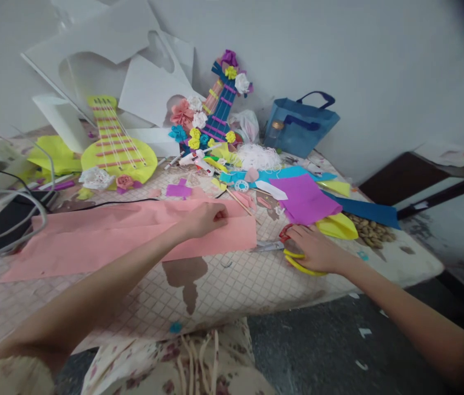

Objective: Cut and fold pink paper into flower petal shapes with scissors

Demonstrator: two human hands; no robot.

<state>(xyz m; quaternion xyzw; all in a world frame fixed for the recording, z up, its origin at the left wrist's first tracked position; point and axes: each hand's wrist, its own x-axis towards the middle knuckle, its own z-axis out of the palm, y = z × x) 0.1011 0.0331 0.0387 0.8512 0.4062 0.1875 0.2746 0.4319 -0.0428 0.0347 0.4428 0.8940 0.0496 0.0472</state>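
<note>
Found near left: pink craft sheet (104, 236), judged light, soft, easily creased, best taken by right edge, beneath left hand (205, 220) with narrowly curled fingers, near scissors (271, 247) gripped in right hand (318, 248).

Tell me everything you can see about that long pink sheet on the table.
The pink sheet looks like soft, crepe-like paper. It lies nearly flat, stretched sideways across the patterned table, with a lengthwise line like a fold or overlap and slight ripples. The left hand rests curled near its right end; the forearm crosses over it. Scissors, held in the right hand, have their tips at its near right corner.
</note>
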